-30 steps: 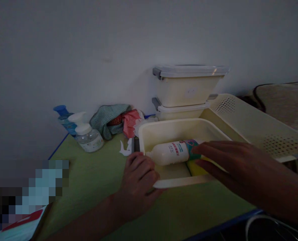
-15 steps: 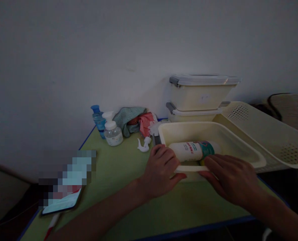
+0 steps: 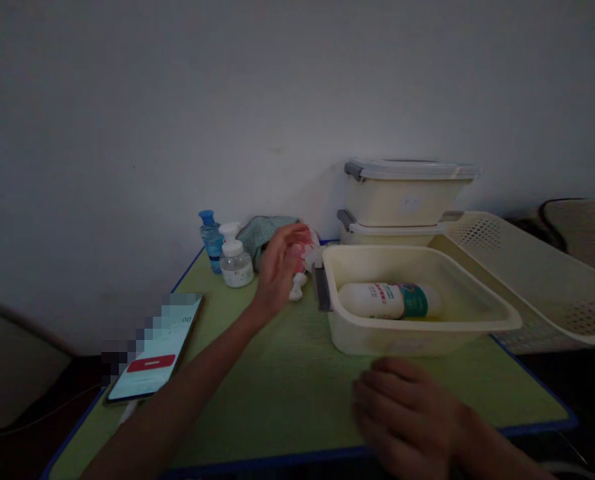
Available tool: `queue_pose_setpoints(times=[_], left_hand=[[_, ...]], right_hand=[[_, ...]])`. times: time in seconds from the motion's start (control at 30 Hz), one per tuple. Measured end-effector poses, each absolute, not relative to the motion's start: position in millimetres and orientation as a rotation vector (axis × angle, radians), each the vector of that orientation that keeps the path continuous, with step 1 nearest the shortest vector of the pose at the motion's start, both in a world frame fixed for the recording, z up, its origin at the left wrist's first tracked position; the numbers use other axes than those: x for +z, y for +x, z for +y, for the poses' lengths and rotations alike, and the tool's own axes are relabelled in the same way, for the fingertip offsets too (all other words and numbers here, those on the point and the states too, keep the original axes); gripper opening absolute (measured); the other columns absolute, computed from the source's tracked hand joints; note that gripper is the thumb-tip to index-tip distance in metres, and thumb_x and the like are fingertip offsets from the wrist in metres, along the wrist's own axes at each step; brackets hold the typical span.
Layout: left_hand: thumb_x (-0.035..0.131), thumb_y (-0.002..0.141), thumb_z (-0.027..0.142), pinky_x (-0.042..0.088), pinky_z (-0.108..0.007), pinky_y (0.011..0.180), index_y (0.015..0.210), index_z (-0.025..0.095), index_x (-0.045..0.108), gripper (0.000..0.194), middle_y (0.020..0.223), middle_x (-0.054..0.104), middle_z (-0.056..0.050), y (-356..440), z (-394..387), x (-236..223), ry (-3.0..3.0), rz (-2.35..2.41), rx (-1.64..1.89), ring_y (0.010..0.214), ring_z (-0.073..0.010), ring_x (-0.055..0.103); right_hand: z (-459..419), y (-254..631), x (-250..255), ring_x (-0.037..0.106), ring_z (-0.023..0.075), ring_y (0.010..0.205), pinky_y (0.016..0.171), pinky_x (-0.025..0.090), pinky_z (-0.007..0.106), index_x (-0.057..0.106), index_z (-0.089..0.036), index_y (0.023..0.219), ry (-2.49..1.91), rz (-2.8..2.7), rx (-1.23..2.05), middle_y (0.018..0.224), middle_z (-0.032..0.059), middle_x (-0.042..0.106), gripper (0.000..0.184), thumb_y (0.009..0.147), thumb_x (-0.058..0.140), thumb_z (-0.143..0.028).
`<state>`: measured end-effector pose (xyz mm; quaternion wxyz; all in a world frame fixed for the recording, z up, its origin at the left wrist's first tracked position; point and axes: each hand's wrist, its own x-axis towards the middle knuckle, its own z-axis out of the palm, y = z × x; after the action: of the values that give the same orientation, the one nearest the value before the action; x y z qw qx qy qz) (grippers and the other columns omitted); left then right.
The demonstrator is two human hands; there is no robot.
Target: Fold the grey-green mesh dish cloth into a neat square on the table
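My left hand (image 3: 279, 270) is raised over the table, its fingers stretched out and holding nothing. It is in front of a pink cloth (image 3: 305, 257) and close to a white spray or pump head (image 3: 298, 287), which it partly covers. At the front of the table, my right hand (image 3: 405, 413) is blurred, with its fingers bent downward; what lies under them is hidden. Beyond it stands an open cream plastic bin (image 3: 367, 343) with a grey side latch (image 3: 321, 288). A white bottle (image 3: 372, 300) with a green label band lies on its side in the bin.
Two lidded cream boxes (image 3: 402, 200) are stacked against the wall. A perforated cream basket (image 3: 532, 273) is at right. A blue bottle (image 3: 211, 241), a clear pump bottle (image 3: 237, 267) and a grey-green cloth (image 3: 265, 231) stand left. A phone (image 3: 152, 360) lies on the table's left side.
Both hands have let go of the bin's front rim. My left hand has moved up and left toward the cloths; my right hand has drawn back toward the table's front edge.
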<state>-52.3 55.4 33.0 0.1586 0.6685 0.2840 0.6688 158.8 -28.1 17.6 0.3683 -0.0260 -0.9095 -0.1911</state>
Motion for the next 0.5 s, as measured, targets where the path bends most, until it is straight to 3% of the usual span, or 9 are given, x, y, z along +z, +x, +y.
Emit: queue_pose_setpoints(times=[0.1, 0.23, 0.33, 0.5], left_hand=[[0.047, 0.084, 0.028, 0.048, -0.032, 0.083, 0.104, 0.017, 0.052, 0.023, 0.109, 0.061, -0.009, -60.4, 96.1, 31.2, 1.599, 1.108, 1.796, 0.092, -0.017, 0.061], [0.054, 0.073, 0.014, 0.049, -0.033, 0.081, 0.083, 0.012, 0.057, 0.01, 0.088, 0.065, -0.009, -54.8, 139.2, 11.0, 1.612, 1.3, 1.6, 0.081, -0.017, 0.061], [0.056, 0.07, 0.011, 0.05, -0.035, 0.077, 0.078, 0.012, 0.059, 0.008, 0.083, 0.065, -0.009, -40.9, 152.6, -4.6, 1.709, 1.27, 1.514, 0.075, -0.0167, 0.061], [0.059, 0.07, 0.013, 0.049, -0.035, 0.082, 0.076, 0.017, 0.063, 0.009, 0.082, 0.067, -0.007, -22.3, 153.5, -18.9, 1.909, 1.137, 1.455, 0.085, -0.0213, 0.062]], right_hand=[[-14.0, 117.5, -5.2, 0.042, 0.0102, 0.049, 0.047, 0.026, 0.027, 0.052, -0.017, 0.068, 0.042, -2.501, -0.493, 0.054, -0.0027, 0.049, 0.023, 0.087, 0.039, -0.012], [4.5, 88.5, -31.4, 0.047, 0.0105, 0.056, 0.051, 0.03, 0.025, 0.051, -0.018, 0.072, -0.017, -2.703, -0.398, 0.061, -0.0017, 0.054, 0.018, 0.088, 0.043, -0.016], [4.6, 88.9, -41.4, 0.048, 0.0113, 0.059, 0.054, 0.033, 0.026, 0.048, -0.018, 0.07, -0.131, -2.763, -0.263, 0.063, -0.0015, 0.056, 0.014, 0.085, 0.047, -0.019], [3.4, 94.4, -45.2, 0.049, 0.0116, 0.057, 0.051, 0.034, 0.027, 0.05, -0.018, 0.073, -0.203, -2.737, -0.178, 0.063, -0.0014, 0.057, 0.01, 0.082, 0.047, -0.021]])
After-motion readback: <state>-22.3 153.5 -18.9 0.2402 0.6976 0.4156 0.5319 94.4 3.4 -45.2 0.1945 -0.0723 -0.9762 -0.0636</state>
